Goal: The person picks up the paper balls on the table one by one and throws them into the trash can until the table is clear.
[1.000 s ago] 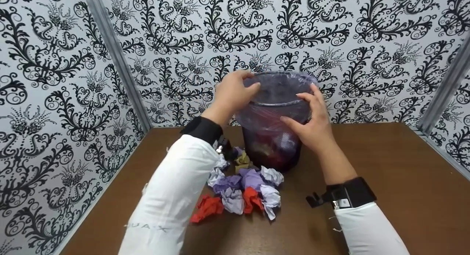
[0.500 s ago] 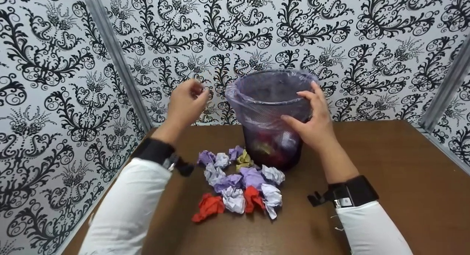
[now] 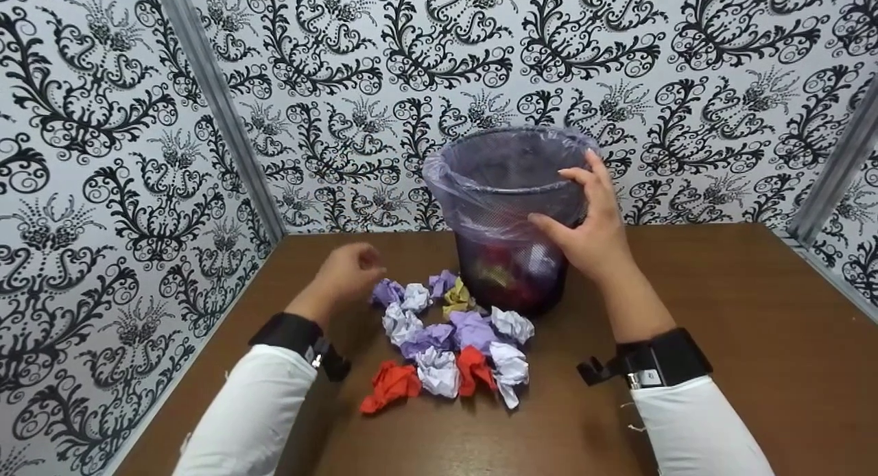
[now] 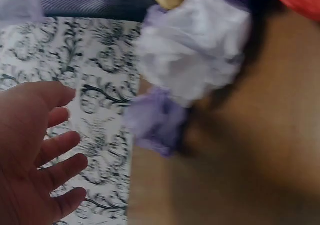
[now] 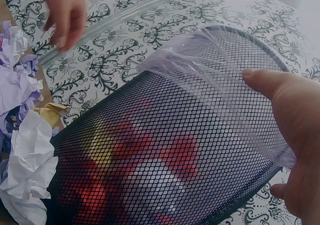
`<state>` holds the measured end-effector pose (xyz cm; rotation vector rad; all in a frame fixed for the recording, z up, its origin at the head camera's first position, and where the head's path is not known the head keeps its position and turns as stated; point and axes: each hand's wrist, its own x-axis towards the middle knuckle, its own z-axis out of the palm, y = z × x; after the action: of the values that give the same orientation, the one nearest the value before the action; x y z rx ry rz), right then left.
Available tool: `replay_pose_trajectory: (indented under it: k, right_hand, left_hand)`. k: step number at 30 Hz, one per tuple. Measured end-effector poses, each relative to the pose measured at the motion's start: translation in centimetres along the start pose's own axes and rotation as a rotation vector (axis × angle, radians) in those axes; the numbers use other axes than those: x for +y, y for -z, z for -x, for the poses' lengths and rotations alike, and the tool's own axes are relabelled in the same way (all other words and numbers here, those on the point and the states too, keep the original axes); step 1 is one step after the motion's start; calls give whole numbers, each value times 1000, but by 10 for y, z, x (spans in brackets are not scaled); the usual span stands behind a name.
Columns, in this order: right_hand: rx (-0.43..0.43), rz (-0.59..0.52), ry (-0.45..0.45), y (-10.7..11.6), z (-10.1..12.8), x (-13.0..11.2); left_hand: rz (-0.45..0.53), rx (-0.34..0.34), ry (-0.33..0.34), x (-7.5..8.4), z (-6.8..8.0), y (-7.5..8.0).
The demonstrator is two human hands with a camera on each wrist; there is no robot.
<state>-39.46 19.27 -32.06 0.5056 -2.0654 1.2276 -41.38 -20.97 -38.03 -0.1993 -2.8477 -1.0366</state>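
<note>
A black mesh wastebasket (image 3: 511,270) lined with a thin purple plastic bag (image 3: 480,215) stands toward the back of the table. My right hand (image 3: 597,222) grips its right side near the rim, thumb in front and fingers at the rim. Through the mesh, crumpled red, white and yellow paper (image 5: 155,185) shows inside. My left hand (image 3: 350,274) hovers just left of a purple paper ball (image 3: 388,293), fingers loosely bent and holding nothing. Beside that ball lies a white paper ball (image 3: 416,298). In the left wrist view, the left hand (image 4: 40,150) stays apart from the paper.
More crumpled paper lies before the wastebasket: an olive-yellow ball (image 3: 457,298), a purple ball (image 3: 473,332), a red ball (image 3: 391,387) and several others. Patterned walls (image 3: 453,64) stand behind and left of the brown table (image 3: 741,339).
My left hand has left the wastebasket's left rim, swung left, then dropped toward the paper pile. The right hand keeps its grip; the bag's left edge is now uncovered.
</note>
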Motion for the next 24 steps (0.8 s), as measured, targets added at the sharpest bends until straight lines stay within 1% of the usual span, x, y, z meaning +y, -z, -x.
replay_pose_trajectory:
  k: [2, 5, 7, 10, 16, 19, 22, 24]
  right_hand:
    - [-3, 2, -4, 0, 0, 0]
    - [-3, 9, -2, 0, 0, 1]
    - [-2, 10, -2, 0, 0, 1]
    - [-1, 6, 2, 0, 0, 1]
    - [-11, 3, -3, 0, 1, 1]
    - [-13, 11, -12, 0, 0, 1]
    - [-12, 17, -15, 1, 0, 2]
    - [-10, 16, -12, 1, 0, 2]
  left_hand:
    - [-25, -42, 16, -7, 0, -7]
    - [-92, -66, -7, -13, -3, -15]
    - [-113, -80, -26, -15, -4, -19]
    - [-117, -104, -44, -16, -5, -24]
    - [-168, -158, -39, -18, -3, -29]
    - [-193, -156, -45, -17, -2, -30]
    - [-221, -134, -66, -18, -1, -30]
    - [-210, -130, -74, -19, 0, -29]
